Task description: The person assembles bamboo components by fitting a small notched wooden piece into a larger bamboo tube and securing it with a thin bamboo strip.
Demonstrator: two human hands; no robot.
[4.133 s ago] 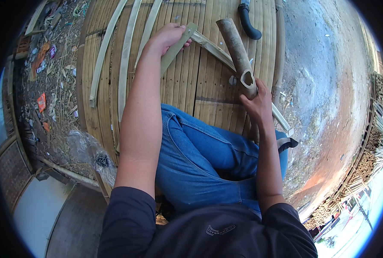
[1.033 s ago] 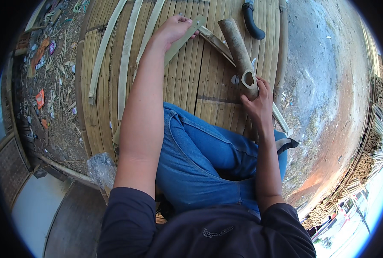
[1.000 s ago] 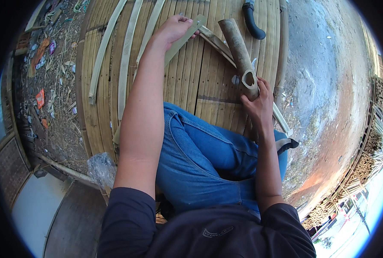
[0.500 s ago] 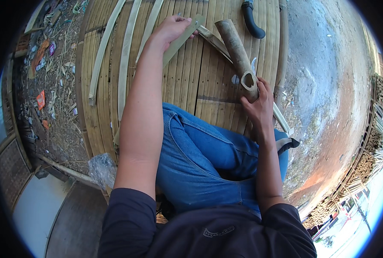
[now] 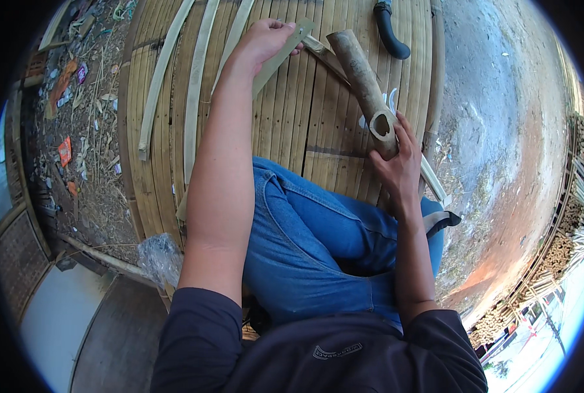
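Observation:
My left hand (image 5: 264, 47) is closed on a flat greenish bamboo strip (image 5: 280, 67), near its far end, where a small hole shows. The strip slants down behind my left forearm, which hides its near end. In my right hand (image 5: 402, 165) is the near end of a bamboo tube (image 5: 356, 69), thumb on one side and fingers on the other. An oval opening shows in the tube close to that hand. Beneath the tube a long split bamboo piece (image 5: 326, 55) runs diagonally, its near end coming out beside my right wrist.
I sit on a bamboo slat platform (image 5: 285, 128), my jeans-clad legs folded. Several pale bamboo strips (image 5: 197, 85) lie to the left. A curved black handle-like piece (image 5: 390, 36) lies at the far right. Crumpled clear plastic (image 5: 159, 260) is by my left elbow. Litter covers the ground leftward.
The view has shifted slightly to the right. Both hands keep the same holds, and the strip and tube have barely moved.

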